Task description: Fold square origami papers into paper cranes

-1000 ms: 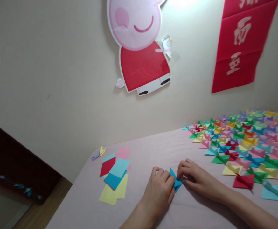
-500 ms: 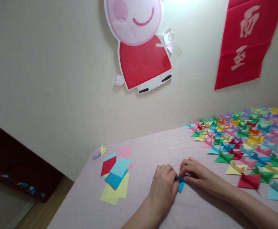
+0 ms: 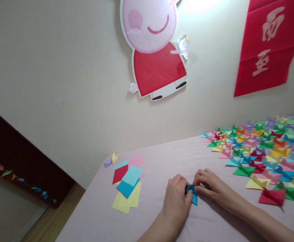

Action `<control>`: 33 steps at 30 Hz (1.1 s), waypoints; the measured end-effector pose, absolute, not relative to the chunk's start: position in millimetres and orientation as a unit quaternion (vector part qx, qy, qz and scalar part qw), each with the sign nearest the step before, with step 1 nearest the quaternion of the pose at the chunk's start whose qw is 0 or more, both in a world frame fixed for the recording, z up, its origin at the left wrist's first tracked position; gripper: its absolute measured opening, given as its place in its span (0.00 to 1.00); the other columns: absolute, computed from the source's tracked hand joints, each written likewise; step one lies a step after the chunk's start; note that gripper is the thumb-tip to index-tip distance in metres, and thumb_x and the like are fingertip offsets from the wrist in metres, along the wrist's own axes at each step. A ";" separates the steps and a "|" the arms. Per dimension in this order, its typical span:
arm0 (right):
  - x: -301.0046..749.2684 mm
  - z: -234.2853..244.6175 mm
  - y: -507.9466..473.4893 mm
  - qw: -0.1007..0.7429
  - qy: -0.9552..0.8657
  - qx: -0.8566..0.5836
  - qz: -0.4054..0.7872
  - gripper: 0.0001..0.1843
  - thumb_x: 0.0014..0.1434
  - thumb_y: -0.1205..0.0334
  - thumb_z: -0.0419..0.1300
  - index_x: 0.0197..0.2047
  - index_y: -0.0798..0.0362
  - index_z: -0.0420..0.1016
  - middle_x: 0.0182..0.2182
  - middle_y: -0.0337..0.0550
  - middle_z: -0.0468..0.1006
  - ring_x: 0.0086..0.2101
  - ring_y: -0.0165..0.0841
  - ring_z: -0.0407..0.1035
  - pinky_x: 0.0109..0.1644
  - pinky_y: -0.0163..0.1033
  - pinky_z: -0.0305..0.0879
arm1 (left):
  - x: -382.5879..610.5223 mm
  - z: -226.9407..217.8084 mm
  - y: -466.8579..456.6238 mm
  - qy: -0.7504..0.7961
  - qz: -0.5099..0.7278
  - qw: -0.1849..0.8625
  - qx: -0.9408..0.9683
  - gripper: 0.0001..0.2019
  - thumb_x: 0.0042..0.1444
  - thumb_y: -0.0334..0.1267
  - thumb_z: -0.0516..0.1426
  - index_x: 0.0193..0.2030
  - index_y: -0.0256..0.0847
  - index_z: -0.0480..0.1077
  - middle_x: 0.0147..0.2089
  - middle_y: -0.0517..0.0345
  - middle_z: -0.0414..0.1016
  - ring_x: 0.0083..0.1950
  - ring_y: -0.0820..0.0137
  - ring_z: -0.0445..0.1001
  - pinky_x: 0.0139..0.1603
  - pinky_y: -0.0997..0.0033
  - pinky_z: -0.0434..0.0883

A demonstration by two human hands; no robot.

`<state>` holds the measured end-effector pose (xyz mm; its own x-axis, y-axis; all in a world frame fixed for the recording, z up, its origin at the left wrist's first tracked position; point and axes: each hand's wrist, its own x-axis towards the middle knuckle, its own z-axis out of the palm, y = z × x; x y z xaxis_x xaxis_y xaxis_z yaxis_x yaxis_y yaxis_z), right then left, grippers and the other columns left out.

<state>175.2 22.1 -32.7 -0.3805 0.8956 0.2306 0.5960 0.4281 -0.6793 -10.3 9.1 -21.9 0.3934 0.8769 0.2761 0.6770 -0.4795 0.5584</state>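
A small blue folded paper [image 3: 192, 195] lies on the pale pink cloth [image 3: 162, 161] between my two hands. My left hand [image 3: 177, 200] is curled, its fingertips pinching the paper's left side. From the other side my right hand [image 3: 209, 185] presses closed fingers onto the same piece. Most of the paper is hidden under the fingers.
A loose stack of flat coloured paper squares [image 3: 127, 183] lies to the left, with two tiny folded pieces [image 3: 111, 160] behind it. Several rows of folded paper cranes [image 3: 260, 154] cover the right side. The cloth's left edge drops to a wooden floor [image 3: 48, 225]. A wall stands behind.
The blue paper has been folded narrower between my fingers. The view has shifted slightly, and both hands stay together on the paper.
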 end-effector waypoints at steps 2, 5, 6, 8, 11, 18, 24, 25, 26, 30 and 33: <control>172.9 -33.5 21.0 0.299 -0.790 -0.480 0.237 0.09 0.61 0.60 0.58 0.29 0.49 0.74 0.31 0.42 0.75 0.37 0.39 0.65 0.42 0.43 0.62 | -11.4 -23.4 8.9 0.479 0.286 0.194 0.807 0.08 0.53 0.23 0.58 0.33 0.40 0.69 0.38 0.58 0.72 0.43 0.65 0.70 0.45 0.66 0.65; 169.4 -33.1 18.7 0.297 -0.788 -0.494 0.215 0.07 0.59 0.62 0.60 0.29 0.49 0.74 0.32 0.42 0.75 0.37 0.39 0.65 0.42 0.44 0.61 | -12.3 -24.6 10.9 0.485 0.299 0.210 0.794 0.08 0.53 0.23 0.57 0.32 0.40 0.69 0.36 0.58 0.72 0.41 0.65 0.70 0.44 0.67 0.65; 168.1 -32.5 18.0 0.293 -0.787 -0.500 0.210 0.06 0.58 0.63 0.61 0.29 0.49 0.74 0.32 0.42 0.75 0.37 0.39 0.65 0.43 0.44 0.61 | -12.4 -24.8 11.9 0.485 0.304 0.215 0.791 0.07 0.54 0.24 0.57 0.32 0.41 0.69 0.36 0.59 0.72 0.41 0.65 0.70 0.43 0.67 0.65; 165.1 -30.4 17.0 0.281 -0.784 -0.515 0.203 0.04 0.56 0.64 0.62 0.30 0.49 0.74 0.33 0.42 0.75 0.38 0.40 0.66 0.43 0.43 0.61 | -12.6 -25.0 14.0 0.485 0.311 0.225 0.786 0.07 0.54 0.25 0.57 0.31 0.41 0.69 0.35 0.59 0.72 0.40 0.66 0.70 0.42 0.68 0.64; 160.0 -26.5 17.4 0.263 -0.777 -0.538 0.196 0.02 0.53 0.66 0.62 0.30 0.50 0.74 0.34 0.42 0.75 0.40 0.40 0.66 0.44 0.43 0.60 | -12.9 -26.1 16.5 0.486 0.318 0.241 0.778 0.07 0.55 0.25 0.56 0.30 0.41 0.68 0.34 0.60 0.71 0.38 0.67 0.69 0.40 0.70 0.63; 160.4 -22.0 23.4 0.221 -0.767 -0.558 0.227 0.05 0.49 0.68 0.62 0.30 0.49 0.76 0.35 0.43 0.76 0.41 0.42 0.65 0.45 0.43 0.59 | -14.8 -26.5 17.3 0.467 0.316 0.253 0.786 0.08 0.54 0.24 0.56 0.30 0.41 0.67 0.34 0.61 0.70 0.38 0.68 0.68 0.39 0.71 0.61; 171.3 -22.1 23.3 0.255 -0.768 -0.510 0.292 0.06 0.56 0.64 0.57 0.30 0.49 0.76 0.34 0.42 0.75 0.40 0.39 0.65 0.48 0.44 0.60 | -12.4 -23.2 15.1 0.474 0.305 0.262 0.784 0.08 0.50 0.23 0.58 0.30 0.41 0.68 0.34 0.62 0.69 0.38 0.68 0.67 0.40 0.70 0.60; 171.8 -22.0 23.1 0.258 -0.766 -0.509 0.296 0.07 0.57 0.62 0.57 0.29 0.49 0.75 0.34 0.42 0.75 0.40 0.40 0.65 0.48 0.44 0.60 | -11.7 -23.5 14.9 0.482 0.303 0.259 0.781 0.07 0.50 0.24 0.58 0.30 0.41 0.68 0.34 0.62 0.69 0.38 0.68 0.66 0.40 0.70 0.60; 171.9 -21.7 22.9 0.259 -0.764 -0.510 0.298 0.08 0.57 0.61 0.57 0.29 0.49 0.75 0.33 0.43 0.75 0.40 0.40 0.65 0.48 0.44 0.60 | -11.1 -24.2 14.6 0.488 0.300 0.255 0.779 0.07 0.50 0.26 0.59 0.31 0.41 0.68 0.35 0.62 0.69 0.39 0.68 0.66 0.40 0.70 0.60; 171.0 -20.2 22.9 0.262 -0.758 -0.512 0.307 0.08 0.56 0.60 0.57 0.28 0.49 0.76 0.33 0.43 0.75 0.40 0.40 0.65 0.47 0.44 0.60 | -8.7 -27.3 13.5 0.506 0.296 0.236 0.775 0.06 0.50 0.29 0.60 0.32 0.42 0.68 0.36 0.61 0.69 0.40 0.67 0.66 0.41 0.68 0.60; 170.6 -19.0 23.2 0.260 -0.755 -0.511 0.319 0.10 0.56 0.58 0.57 0.28 0.49 0.77 0.33 0.43 0.75 0.40 0.41 0.65 0.48 0.45 0.59 | -5.8 -27.3 12.2 0.523 0.294 0.225 0.768 0.05 0.50 0.29 0.60 0.31 0.42 0.67 0.36 0.61 0.69 0.40 0.66 0.66 0.42 0.68 0.60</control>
